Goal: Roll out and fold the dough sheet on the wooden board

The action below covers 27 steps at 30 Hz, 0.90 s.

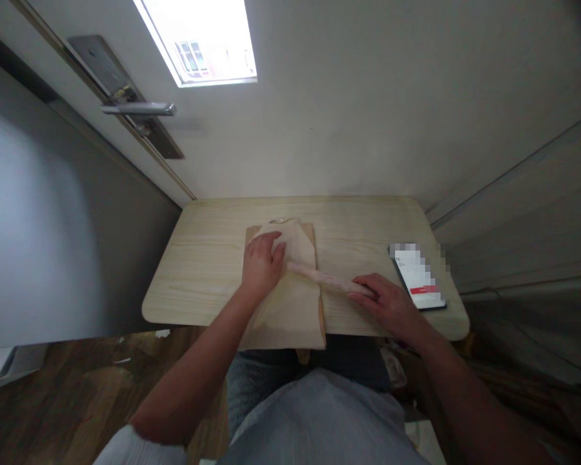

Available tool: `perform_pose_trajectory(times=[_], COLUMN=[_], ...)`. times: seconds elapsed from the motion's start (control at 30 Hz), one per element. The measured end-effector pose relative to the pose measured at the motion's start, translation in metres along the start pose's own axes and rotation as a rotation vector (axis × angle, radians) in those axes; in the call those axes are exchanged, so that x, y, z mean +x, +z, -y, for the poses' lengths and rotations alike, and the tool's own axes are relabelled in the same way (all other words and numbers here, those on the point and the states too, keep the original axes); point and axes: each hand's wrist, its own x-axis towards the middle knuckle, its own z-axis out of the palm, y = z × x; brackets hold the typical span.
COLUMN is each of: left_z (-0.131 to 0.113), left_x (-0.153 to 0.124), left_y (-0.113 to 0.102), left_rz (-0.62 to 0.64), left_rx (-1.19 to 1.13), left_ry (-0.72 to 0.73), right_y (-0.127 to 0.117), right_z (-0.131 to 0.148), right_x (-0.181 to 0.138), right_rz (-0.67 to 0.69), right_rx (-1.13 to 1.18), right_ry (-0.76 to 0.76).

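Note:
A beige, cloth-like sheet (290, 316) lies over a tan, board-like piece (310, 230) near the middle of the small table. My left hand (264, 261) rests flat on the upper left of the sheet, thumb apart from the fingers. From beside that hand a long pale strip (336, 281) runs right across the sheet's edge and out over the tabletop. My right hand (382, 300) pinches the strip's right end between thumb and fingers. Whether the strip is joined to the sheet I cannot tell. A thin metal-looking loop (277, 221) shows at the sheet's top edge.
The pale wood table (198, 258) stands against a white door with a metal handle (140, 108) and a bright window (208, 39). A phone (421, 284) with its screen lit lies at the table's right end. Paper scraps (163, 333) lie on the floor at left.

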Motion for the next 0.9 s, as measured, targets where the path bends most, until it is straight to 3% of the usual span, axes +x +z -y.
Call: perform_pose_trajectory(times=[0.13, 0.27, 0.53, 0.9], left_z=[-0.007, -0.024, -0.033, -0.034], left_x=[-0.032, -0.042, -0.012, 0.035], left_y=[-0.003, 0.007, 0.025, 0.041], left_rz=[0.089, 0.171, 0.169, 0.243], left_rx=[-0.008, 0.143, 0.263, 0.217], left_ry=[0.018, 0.059, 0.052, 0.102], right_y=[0.004, 0.005, 0.014, 0.015], right_z=[0.004, 0.007, -0.003, -0.008], right_x=[0.001, 0.002, 0.004, 0.009], right_rz=[0.038, 0.017, -0.12, -0.194], right_rx=[-0.016, -0.074, -0.251, -0.223], right_ry=[-0.052, -0.061, -0.003, 0.045])
